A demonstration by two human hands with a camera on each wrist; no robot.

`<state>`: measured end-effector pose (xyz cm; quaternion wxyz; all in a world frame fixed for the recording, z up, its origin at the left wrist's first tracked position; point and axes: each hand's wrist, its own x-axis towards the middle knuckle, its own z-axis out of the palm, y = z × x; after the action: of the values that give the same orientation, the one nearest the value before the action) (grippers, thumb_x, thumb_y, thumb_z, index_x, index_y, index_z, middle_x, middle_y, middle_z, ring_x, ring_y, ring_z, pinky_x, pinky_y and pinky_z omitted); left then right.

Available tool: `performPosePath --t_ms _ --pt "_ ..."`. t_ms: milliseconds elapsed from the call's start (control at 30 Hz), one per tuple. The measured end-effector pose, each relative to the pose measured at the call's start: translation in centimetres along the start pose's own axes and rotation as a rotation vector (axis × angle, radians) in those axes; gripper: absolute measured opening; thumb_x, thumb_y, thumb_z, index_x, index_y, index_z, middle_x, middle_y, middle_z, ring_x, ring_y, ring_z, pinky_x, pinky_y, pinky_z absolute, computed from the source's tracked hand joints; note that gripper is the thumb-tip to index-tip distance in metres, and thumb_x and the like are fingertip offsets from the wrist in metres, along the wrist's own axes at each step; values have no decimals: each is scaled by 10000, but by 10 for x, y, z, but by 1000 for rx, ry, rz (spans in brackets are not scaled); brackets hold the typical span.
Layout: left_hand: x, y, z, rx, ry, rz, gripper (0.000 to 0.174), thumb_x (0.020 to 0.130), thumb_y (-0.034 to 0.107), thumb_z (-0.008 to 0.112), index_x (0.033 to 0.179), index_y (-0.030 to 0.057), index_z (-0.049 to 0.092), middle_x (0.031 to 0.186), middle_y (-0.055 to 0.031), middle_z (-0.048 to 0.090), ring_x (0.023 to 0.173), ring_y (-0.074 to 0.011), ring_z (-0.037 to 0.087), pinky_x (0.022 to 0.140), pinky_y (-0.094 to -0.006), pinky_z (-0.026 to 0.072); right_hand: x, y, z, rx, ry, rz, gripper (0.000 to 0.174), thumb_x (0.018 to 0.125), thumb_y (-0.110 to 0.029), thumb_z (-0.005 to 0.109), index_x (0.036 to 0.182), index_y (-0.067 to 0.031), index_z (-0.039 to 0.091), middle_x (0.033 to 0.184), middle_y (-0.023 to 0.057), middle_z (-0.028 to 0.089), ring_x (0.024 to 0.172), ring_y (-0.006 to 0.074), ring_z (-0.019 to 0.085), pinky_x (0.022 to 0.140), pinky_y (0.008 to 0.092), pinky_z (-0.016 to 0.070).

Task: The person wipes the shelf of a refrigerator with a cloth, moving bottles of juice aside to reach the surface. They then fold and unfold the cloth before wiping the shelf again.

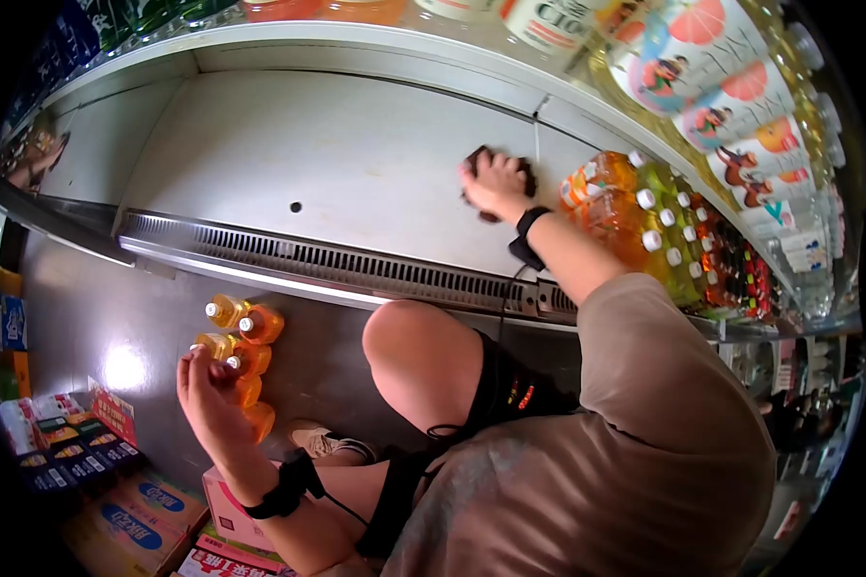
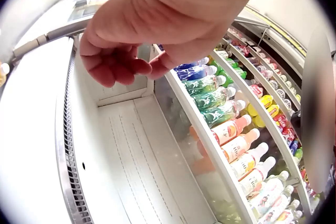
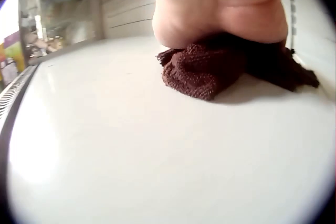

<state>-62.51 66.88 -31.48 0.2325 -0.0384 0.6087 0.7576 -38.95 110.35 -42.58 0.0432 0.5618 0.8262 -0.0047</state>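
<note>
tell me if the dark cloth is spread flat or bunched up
Bunched up: the cloth sits in thick, raised folds under the right hand.

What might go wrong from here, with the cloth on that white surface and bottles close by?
1. The right hand with the dark cloth is near the shelved orange bottles; a sideways sweep might knock them.
2. The shoe is near the floor bottles, so shifting feet could tip one.
3. The cable by the right wrist could perhaps snag on the vent grille.
</note>
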Motion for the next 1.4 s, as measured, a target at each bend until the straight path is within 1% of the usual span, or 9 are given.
performPosePath --t_ms 100,133,400,767,800,833,967,1200,1400 --pt "-1 5 4 12 20 11 178 938 141 596 794 94 503 665 23 430 607 -96 435 580 -255 389 -77 -36 -49 -8 -158 -187 452 890 -389 528 1177 -41 554 1265 180 549 1145 353 530 906 475 458" --pt "5 4 0 9 17 3 185 937 143 597 786 94 503 665 20 432 606 -98 438 575 -255 389 -87 -33 -38 -1 -260 -233 688 964 -533 392 1423 -20 391 1319 215 457 1232 385 425 991 523 394" --pt "9 3 -13 37 -25 -45 164 923 179 617 814 99 524 650 25 443 587 -108 462 593 -258 417 -130 0 -21 213 -266 -327 452 895 -271 555 1256 -6 501 1270 275 453 1064 430 592 908 480 514" --pt "-5 15 -47 46 54 -16 135 917 211 633 843 119 567 662 44 461 630 -87 472 639 -257 421 -93 38 -3 191 -255 165 735 934 -532 457 1409 23 373 1404 319 324 1272 464 452 1030 510 416" --pt "-4 15 -51 51 53 -23 134 916 217 635 836 127 574 662 51 466 640 -82 475 650 -260 426 -84 25 16 289 -197 124 612 944 -446 493 1359 3 470 1383 308 374 1225 445 486 1013 540 420" --pt "-3 14 -52 46 58 -12 132 913 216 639 841 126 574 657 53 464 629 -84 470 642 -261 424 -78 8 17 -270 -281 -393 495 944 -354 522 1270 17 564 1345 305 432 1150 420 517 962 546 457" --pt "3 10 -48 29 31 4 126 910 212 641 846 123 580 644 50 462 617 -85 471 634 -262 427 -99 -114 -20 -9 -231 -312 503 981 -291 464 1352 49 450 1358 231 396 916 319 584 714 402 573" --pt "12 -2 -15 83 20 -40 186 920 173 616 784 91 520 641 28 440 552 -89 460 532 -230 393 -71 -136 6 407 -133 -729 315 952 -283 523 1196 -86 553 1283 296 429 1078 445 545 944 522 469" --pt "13 -3 -11 81 8 -20 142 926 174 612 834 86 550 622 27 461 572 -106 488 558 -252 428 37 18 43 193 93 -40 368 994 -346 444 1219 -92 588 1232 289 480 1042 442 587 930 503 489"
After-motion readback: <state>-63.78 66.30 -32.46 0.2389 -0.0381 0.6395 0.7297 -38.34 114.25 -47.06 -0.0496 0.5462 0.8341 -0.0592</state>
